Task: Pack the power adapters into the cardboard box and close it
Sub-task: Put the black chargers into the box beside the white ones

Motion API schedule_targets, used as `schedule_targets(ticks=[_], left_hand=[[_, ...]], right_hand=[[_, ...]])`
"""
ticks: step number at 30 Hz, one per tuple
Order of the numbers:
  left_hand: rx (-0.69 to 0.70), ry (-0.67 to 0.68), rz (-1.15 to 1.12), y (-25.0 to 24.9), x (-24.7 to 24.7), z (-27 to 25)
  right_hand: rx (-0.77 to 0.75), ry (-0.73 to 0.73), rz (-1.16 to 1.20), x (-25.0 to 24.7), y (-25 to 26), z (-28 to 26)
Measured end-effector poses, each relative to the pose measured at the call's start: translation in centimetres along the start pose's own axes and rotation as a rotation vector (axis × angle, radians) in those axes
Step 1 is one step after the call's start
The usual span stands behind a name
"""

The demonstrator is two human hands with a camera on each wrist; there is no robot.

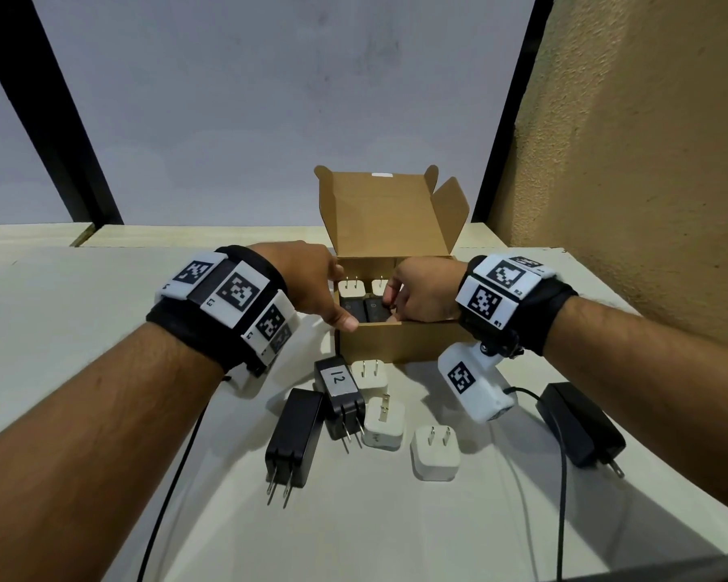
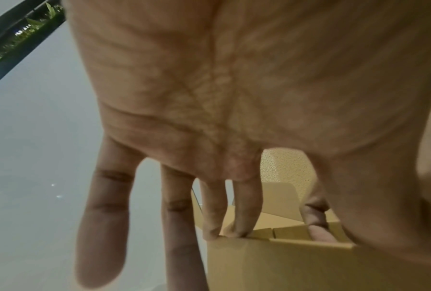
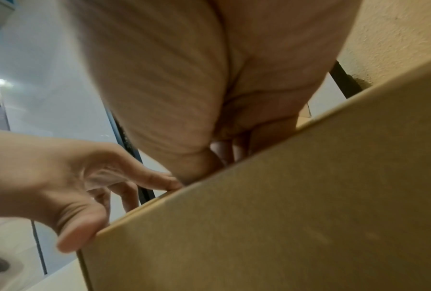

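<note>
An open cardboard box (image 1: 396, 342) stands mid-table with its lid upright. Inside are two white adapters (image 1: 351, 289) at the back and two black ones in front. My right hand (image 1: 389, 302) reaches in from the right, fingers curled on the right black adapter (image 1: 373, 318). My left hand (image 1: 342, 299) touches the box's left side, its thumb against the front-left corner. In the left wrist view its straight fingertips (image 2: 237, 230) rest on the box rim (image 2: 296, 241). The right wrist view shows the box front (image 3: 284, 216) and my right hand (image 3: 228, 150) dipping behind it.
In front of the box lie a long black adapter (image 1: 295, 438), a black one labelled 12 (image 1: 339, 392) and three white ones (image 1: 434, 453). A black adapter with a cable (image 1: 578, 430) lies right. A tan wall (image 1: 627, 161) stands close on the right.
</note>
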State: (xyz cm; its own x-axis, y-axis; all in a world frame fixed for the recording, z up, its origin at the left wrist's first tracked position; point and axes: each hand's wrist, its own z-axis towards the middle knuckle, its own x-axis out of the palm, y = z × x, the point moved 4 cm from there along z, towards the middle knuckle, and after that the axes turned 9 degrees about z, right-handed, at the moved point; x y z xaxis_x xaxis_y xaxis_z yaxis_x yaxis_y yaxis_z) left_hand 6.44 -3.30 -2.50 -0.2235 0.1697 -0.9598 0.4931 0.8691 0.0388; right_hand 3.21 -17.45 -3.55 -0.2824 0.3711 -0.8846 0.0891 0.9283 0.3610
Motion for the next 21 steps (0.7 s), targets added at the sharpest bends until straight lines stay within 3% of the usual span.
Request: schedule_targets(ticks=[7, 10, 13, 21], left_hand=[[0.004, 0.005, 0.009, -0.2, -0.1, -0.2], [0.009, 0.003, 0.013, -0.4, -0.2, -0.2], [0.012, 0.006, 0.021, -0.4, -0.1, -0.2], [0.013, 0.008, 0.026, -0.2, -0.1, 0.1]], right_hand=[[0.046, 0.017, 0.020, -0.3, -0.5, 0.2], [0.078, 0.034, 0.150, -0.5, -0.9, 0.3], [0.127, -0.052, 0.359, -1.4, -1.0, 0.6], [0.110, -0.048, 0.467, -0.7, -0.7, 1.7]])
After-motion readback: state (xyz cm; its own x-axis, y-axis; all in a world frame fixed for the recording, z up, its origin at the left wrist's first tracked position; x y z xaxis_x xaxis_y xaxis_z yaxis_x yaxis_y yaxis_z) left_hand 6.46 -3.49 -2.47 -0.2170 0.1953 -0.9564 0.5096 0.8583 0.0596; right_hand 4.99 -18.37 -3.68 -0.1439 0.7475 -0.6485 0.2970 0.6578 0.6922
